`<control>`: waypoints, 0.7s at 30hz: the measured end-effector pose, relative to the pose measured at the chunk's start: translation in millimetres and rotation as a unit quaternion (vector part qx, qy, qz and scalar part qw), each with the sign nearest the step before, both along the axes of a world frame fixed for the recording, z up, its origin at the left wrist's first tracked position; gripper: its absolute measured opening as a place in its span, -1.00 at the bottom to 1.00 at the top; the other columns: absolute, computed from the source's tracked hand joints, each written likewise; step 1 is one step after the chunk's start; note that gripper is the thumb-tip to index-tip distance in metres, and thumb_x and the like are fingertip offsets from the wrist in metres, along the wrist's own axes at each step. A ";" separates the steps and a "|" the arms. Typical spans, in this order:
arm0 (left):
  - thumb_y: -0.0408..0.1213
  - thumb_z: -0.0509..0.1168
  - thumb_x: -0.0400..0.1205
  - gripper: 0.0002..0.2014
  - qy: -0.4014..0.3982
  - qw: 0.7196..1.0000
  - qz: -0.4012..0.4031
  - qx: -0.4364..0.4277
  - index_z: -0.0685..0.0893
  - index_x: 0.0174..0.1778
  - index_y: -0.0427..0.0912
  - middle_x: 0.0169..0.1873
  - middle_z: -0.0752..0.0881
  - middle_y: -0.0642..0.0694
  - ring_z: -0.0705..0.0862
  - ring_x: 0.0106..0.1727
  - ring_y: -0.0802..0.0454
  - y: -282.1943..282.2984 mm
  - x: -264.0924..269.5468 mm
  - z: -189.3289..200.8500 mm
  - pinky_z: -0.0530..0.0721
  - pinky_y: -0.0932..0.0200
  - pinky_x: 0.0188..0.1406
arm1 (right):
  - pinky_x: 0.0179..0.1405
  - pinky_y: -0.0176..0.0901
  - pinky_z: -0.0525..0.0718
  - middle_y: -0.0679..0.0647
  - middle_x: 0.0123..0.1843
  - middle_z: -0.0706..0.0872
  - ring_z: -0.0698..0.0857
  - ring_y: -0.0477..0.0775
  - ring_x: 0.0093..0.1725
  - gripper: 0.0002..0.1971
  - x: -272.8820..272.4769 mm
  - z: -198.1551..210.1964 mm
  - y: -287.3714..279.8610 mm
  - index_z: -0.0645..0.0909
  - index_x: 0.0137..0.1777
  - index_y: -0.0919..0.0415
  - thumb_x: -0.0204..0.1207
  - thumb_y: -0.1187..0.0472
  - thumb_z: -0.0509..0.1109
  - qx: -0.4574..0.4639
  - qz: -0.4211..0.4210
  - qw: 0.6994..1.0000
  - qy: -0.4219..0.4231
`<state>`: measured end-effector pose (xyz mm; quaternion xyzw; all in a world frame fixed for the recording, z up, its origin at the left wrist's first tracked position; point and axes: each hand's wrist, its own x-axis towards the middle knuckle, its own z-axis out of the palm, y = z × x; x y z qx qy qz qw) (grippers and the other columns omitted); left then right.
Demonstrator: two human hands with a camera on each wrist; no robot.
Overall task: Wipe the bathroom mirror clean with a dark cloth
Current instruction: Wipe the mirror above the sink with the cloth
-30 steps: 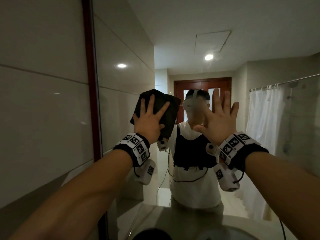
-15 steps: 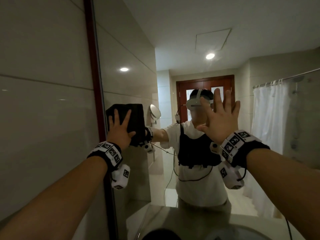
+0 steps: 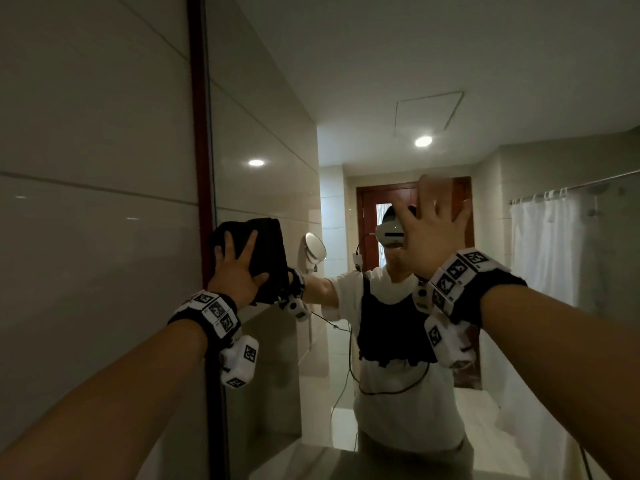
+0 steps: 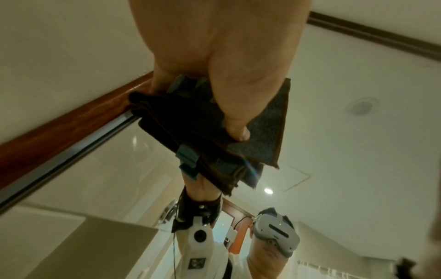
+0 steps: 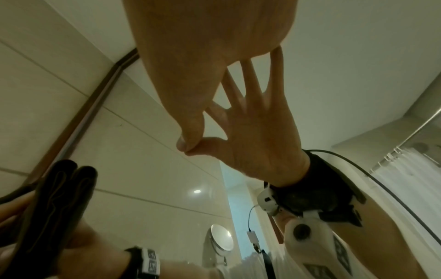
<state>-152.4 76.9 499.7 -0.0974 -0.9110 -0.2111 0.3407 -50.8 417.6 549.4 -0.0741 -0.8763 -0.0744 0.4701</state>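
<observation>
The mirror [image 3: 346, 98] fills the far wall in front of me, and its dark wood frame [image 3: 199, 133] runs up the left edge against the pale tiled wall [image 3: 86, 237]. In the glass I see a white shower curtain [image 3: 547, 254] on the right, a wooden door [image 3: 369, 220] far behind, and a small round mirror [image 3: 315, 247] on the reflected side wall.

My left hand [image 3: 235, 271] lies flat on the cloth [image 3: 266, 258], fingers spread and straight, and presses it against the glass at the mirror's left edge, just beside the frame. The left wrist view shows the cloth [image 4: 238, 143] folded in several layers, dark with a bit of blue at the folds, its corner touching the frame [image 4: 59, 132]; my thumb lies across it without curling round it. So this grip is apart, pressing, not clamped.

My right hand [image 3: 433, 233] is up to the right of the cloth, well apart from it, fingers spread wide. In the right wrist view the fingertips [image 5: 183, 145] meet their own reflection, so the hand touches the glass. That grip is also apart and holds nothing.
</observation>
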 end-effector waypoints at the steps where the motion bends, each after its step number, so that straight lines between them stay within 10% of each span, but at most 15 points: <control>1: -0.02 0.35 0.65 -0.09 0.000 1.000 -0.002 0.004 -0.22 0.67 0.33 0.68 -0.38 -0.10 -0.24 0.69 -0.33 1.0 -1.1 0.5 0.12 -0.33 0.64 | 0.51 0.63 -0.22 0.16 0.72 -0.44 -0.42 0.47 0.65 0.11 -2.6 -2.0 1.6 -0.27 0.70 -0.28 0.33 -0.46 0.39 -0.001 -0.001 1.000 0.000; 21: 0.02 0.33 0.65 -0.11 0.037 0.999 0.012 -0.030 -0.24 0.65 0.36 0.69 -0.33 -0.14 -0.18 0.68 -0.39 12.9 -2.4 50.5 0.14 -0.45 0.58 | 0.50 0.65 -0.26 0.20 0.72 -0.43 -0.44 0.47 0.65 0.11 -7.3 -5.5 1.8 -0.22 0.72 -0.22 0.33 -0.48 0.38 0.005 0.013 1.000 0.014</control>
